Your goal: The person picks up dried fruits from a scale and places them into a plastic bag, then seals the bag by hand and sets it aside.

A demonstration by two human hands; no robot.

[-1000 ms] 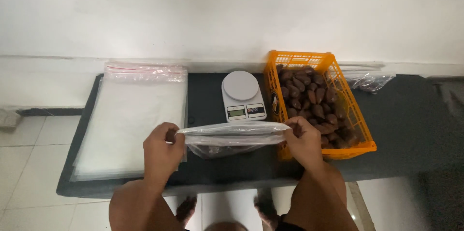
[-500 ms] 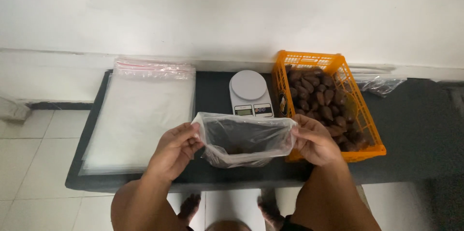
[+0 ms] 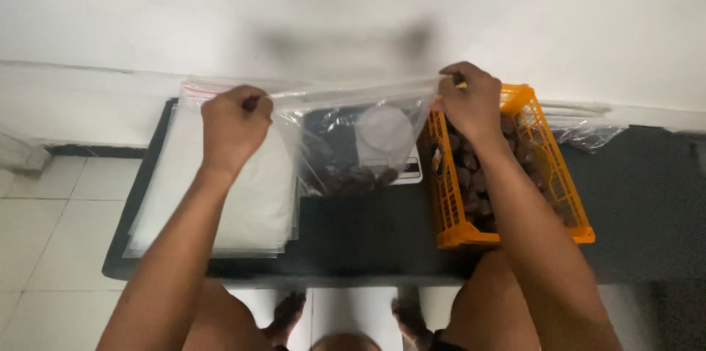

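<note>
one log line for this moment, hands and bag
left hand: grips bag top | right hand: grips bag top | clear bag: raised, stretched, dark fruit at bottom | orange crate: under right arm

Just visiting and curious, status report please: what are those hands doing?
Left hand, right hand: each in a grip on the clear bag, top stretched taut, lifted. Dark fruit in its bottom. Scale behind; nothing blocking.

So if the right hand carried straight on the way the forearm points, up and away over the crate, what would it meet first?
Probably the white wall. The right hand grips the corner of the clear bag above the far end of the orange crate, and nothing shows between it and the wall, though depth is unclear.
</note>
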